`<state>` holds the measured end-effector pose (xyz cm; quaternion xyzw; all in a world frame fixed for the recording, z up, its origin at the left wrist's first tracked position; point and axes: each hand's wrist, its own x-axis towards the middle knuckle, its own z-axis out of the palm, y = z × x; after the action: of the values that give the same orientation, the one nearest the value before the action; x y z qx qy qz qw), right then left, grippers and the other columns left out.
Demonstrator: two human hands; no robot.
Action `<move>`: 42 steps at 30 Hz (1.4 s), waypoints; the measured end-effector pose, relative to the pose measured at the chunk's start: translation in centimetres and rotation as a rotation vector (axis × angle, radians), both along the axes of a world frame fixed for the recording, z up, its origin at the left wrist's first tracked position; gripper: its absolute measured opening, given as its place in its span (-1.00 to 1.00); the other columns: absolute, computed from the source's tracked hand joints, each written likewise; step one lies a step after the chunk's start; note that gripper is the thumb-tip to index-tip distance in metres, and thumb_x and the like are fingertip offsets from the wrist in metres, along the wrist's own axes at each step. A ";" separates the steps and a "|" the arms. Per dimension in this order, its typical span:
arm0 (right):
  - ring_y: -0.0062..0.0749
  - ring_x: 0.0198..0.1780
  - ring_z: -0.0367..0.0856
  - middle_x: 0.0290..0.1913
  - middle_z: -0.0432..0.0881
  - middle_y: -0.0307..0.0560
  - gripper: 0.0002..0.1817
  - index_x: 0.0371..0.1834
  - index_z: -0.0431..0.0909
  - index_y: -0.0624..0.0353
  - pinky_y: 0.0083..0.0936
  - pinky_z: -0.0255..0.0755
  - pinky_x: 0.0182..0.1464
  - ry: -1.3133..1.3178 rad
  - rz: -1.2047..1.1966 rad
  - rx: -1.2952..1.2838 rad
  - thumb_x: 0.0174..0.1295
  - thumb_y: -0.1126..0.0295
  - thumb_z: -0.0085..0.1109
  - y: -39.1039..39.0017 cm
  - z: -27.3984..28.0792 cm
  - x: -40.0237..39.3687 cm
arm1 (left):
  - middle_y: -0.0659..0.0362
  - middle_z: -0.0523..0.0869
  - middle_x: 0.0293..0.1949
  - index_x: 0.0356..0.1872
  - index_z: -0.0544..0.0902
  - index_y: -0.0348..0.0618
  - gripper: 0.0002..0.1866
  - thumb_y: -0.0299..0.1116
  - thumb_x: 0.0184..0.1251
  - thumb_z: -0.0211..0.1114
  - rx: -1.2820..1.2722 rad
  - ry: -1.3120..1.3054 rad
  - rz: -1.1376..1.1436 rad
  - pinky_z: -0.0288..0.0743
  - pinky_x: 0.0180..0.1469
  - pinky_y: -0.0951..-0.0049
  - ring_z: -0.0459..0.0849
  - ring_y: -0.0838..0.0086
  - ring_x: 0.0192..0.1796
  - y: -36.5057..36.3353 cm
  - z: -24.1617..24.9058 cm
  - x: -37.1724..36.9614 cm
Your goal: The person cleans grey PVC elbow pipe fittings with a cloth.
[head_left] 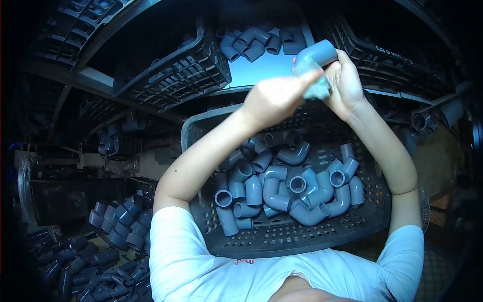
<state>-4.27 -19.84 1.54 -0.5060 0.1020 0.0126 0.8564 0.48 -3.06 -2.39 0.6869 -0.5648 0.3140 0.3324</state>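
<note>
A grey elbow pipe fitting (321,52) is held up above the far side of a black crate. My right hand (347,85) grips it from the right, with the fingers partly behind it. My left hand (276,99) is closed on a pale green cloth (317,85), which lies against the fitting's lower part. Below both hands, the black perforated crate (282,241) holds a pile of grey elbow fittings (274,189).
Several grey elbows (254,43) lie on a lit pale shelf (251,73) behind my hands. Black crates stand on it at the left (176,75) and right (382,65). More fittings (121,224) are heaped at the lower left. A metal rack frames both sides.
</note>
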 end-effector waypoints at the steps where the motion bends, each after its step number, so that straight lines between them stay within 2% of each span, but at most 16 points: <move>1: -0.30 0.15 0.66 0.13 0.64 0.09 -0.26 0.30 0.38 0.33 -0.25 0.53 0.29 -0.007 0.047 0.008 0.57 -0.08 -0.62 -0.3 -0.2 0.0 | 0.11 0.70 -0.45 0.30 0.58 -0.11 -0.29 -0.65 -0.03 0.34 0.047 0.036 -0.057 0.62 -0.36 0.31 0.71 0.28 -0.46 -0.1 -0.2 -0.8; 5: -0.21 0.15 0.66 0.14 0.62 0.13 -0.24 0.31 0.38 0.33 -0.22 0.52 0.30 -0.055 0.081 -0.030 0.54 -0.11 -0.61 -0.3 -0.5 -0.1 | 0.09 0.73 -0.42 0.29 0.59 -0.08 -0.29 -0.64 -0.04 0.34 0.069 -0.028 -0.015 0.62 -0.38 0.30 0.72 0.27 -0.45 -0.1 0.5 -0.2; 8: -0.21 0.13 0.67 0.19 0.58 0.17 -0.27 0.36 0.32 0.27 -0.23 0.55 0.25 -0.055 -0.078 -0.225 0.55 -0.13 -0.60 0.5 -0.8 -0.1 | 0.03 0.77 -0.34 0.29 0.59 -0.03 -0.30 -0.65 -0.02 0.36 -0.036 0.056 0.074 0.65 -0.35 0.28 0.75 0.23 -0.41 0.0 0.1 1.0; 12: -0.22 0.04 0.69 0.12 0.60 0.17 -0.31 0.28 0.33 0.27 -0.26 0.59 0.18 -0.064 0.102 -0.107 0.56 -0.12 -0.57 -0.7 -0.5 0.0 | 0.08 0.70 -0.45 0.30 0.59 -0.08 -0.25 -0.62 -0.09 0.41 0.129 0.053 -0.104 0.61 -0.35 0.26 0.71 0.29 -0.44 -0.1 -0.3 -1.2; 14: -0.34 0.08 0.63 0.06 0.65 0.04 -0.31 0.23 0.41 0.22 -0.28 0.46 0.26 -0.043 0.115 -0.119 0.53 -0.17 -0.49 -0.5 -0.2 -0.3 | 0.06 0.74 -0.39 0.32 0.58 -0.06 -0.24 -0.63 -0.09 0.38 0.141 -0.019 -0.122 0.63 -0.34 0.27 0.73 0.25 -0.42 0.2 0.0 -0.4; 17: -0.39 0.29 0.47 0.25 0.58 -0.12 -0.29 0.39 0.37 0.12 -0.18 0.26 0.38 -0.060 0.149 -0.085 0.54 -0.20 -0.46 -0.5 0.5 -0.1 | 0.00 0.79 -0.14 0.35 0.56 -0.04 -0.25 -0.67 -0.03 0.33 0.032 0.081 0.091 0.67 -0.26 0.29 0.78 0.15 -0.32 0.7 0.3 1.6; 20: -0.37 0.34 0.43 0.28 0.56 -0.09 -0.26 0.37 0.38 0.12 -0.19 0.15 0.45 -0.023 0.148 -0.136 0.53 -0.25 -0.47 0.0 1.1 -0.4 | 0.00 0.79 -0.10 0.35 0.56 -0.05 -0.24 -0.67 -0.04 0.37 0.065 0.110 0.048 0.68 -0.21 0.30 0.78 0.17 -0.28 0.8 -0.6 0.8; 22: -0.30 0.40 0.38 0.36 0.47 0.00 -0.18 0.43 0.30 0.15 -0.13 0.14 0.49 -0.105 0.210 -0.254 0.51 -0.33 -0.51 -0.4 0.1 0.1 | 0.02 0.79 -0.17 0.33 0.57 -0.06 -0.25 -0.65 -0.05 0.39 0.140 0.100 -0.117 0.68 -0.21 0.32 0.77 0.22 -0.31 0.2 -1.1 -0.2; 24: -0.28 0.42 0.37 0.36 0.46 0.02 -0.15 0.46 0.24 0.17 -0.08 0.16 0.49 -0.074 0.155 -0.281 0.50 -0.35 -0.52 -0.3 -0.1 0.0 | 0.06 0.77 -0.26 0.32 0.58 -0.01 -0.24 -0.63 -0.07 0.42 0.252 0.046 -0.094 0.66 -0.24 0.31 0.75 0.23 -0.33 0.4 -0.7 -0.1; 26: -0.27 0.45 0.34 0.36 0.45 0.05 -0.08 0.48 0.18 0.24 -0.16 0.13 0.53 -0.023 0.211 -0.119 0.47 -0.40 -0.54 -1.4 -0.1 0.7 | 0.11 0.70 -0.38 0.31 0.60 0.05 -0.24 -0.62 -0.07 0.43 0.126 0.111 -0.082 0.62 -0.28 0.29 0.71 0.24 -0.37 0.3 -0.7 1.2; 27: -0.36 0.36 0.46 0.27 0.52 0.01 -0.16 0.45 0.25 0.19 -0.27 0.34 0.42 -0.014 0.212 -0.114 0.50 -0.35 -0.42 -1.8 -0.2 0.7 | 0.14 0.64 -0.43 0.32 0.60 0.09 -0.22 -0.61 -0.09 0.44 0.094 0.145 -0.107 0.58 -0.27 0.26 0.66 0.25 -0.37 0.4 -0.5 2.0; 28: -0.36 0.36 0.46 0.27 0.52 0.01 -0.16 0.45 0.25 0.19 -0.27 0.34 0.42 -0.017 0.213 -0.113 0.50 -0.35 -0.42 -2.4 -0.9 1.1 | 0.14 0.64 -0.43 0.32 0.60 0.09 -0.22 -0.61 -0.09 0.44 0.096 0.142 -0.105 0.58 -0.27 0.26 0.66 0.25 -0.37 0.9 -0.3 2.3; 31: -0.64 0.01 0.66 0.02 0.62 -0.18 -0.41 0.28 0.48 0.04 -0.63 0.62 -0.12 -0.037 0.287 -0.036 0.53 -0.21 -0.13 -2.2 -1.7 1.5 | 0.09 0.66 -0.30 0.37 0.57 0.08 -0.22 -0.74 0.02 0.29 0.148 0.331 -0.078 0.55 -0.16 0.33 0.66 0.25 -0.27 1.4 0.0 3.1; 33: -0.64 0.00 0.67 -0.01 0.63 -0.21 -0.41 0.23 0.51 0.03 -0.63 0.62 -0.11 -0.051 0.241 -0.095 0.51 -0.22 -0.09 -2.1 -1.6 1.4 | 0.06 0.62 -0.33 0.36 0.58 0.08 -0.23 -0.78 0.04 0.20 -0.081 0.366 -0.048 0.52 -0.15 0.33 0.64 0.23 -0.28 0.9 -0.2 3.3; 38: -0.63 -0.05 0.69 -0.10 0.65 -0.28 -0.50 0.09 0.57 -0.04 -0.59 0.64 -0.13 -0.064 0.052 -0.155 0.44 -0.22 0.06 -0.1 -0.7 0.7 | 0.08 0.56 -0.39 0.30 0.62 0.05 -0.25 -0.77 -0.01 0.22 0.068 0.258 -0.075 0.54 -0.21 0.30 0.61 0.22 -0.32 0.5 0.8 0.4; 42: -0.60 0.04 0.68 0.05 0.63 -0.23 -0.57 0.16 0.53 -0.03 -0.50 0.66 -0.05 -0.085 0.219 -0.078 0.57 -0.08 -0.13 -1.1 -2.6 0.8 | 0.10 0.55 -0.43 0.31 0.61 0.08 -0.27 -0.74 0.02 0.24 0.008 0.038 0.021 0.55 -0.25 0.29 0.62 0.24 -0.35 0.7 1.3 1.7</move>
<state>-3.48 -20.93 -1.05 -0.5473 0.0099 0.0805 0.8330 2.15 -2.35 -1.09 0.6999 -0.5523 0.3023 0.3372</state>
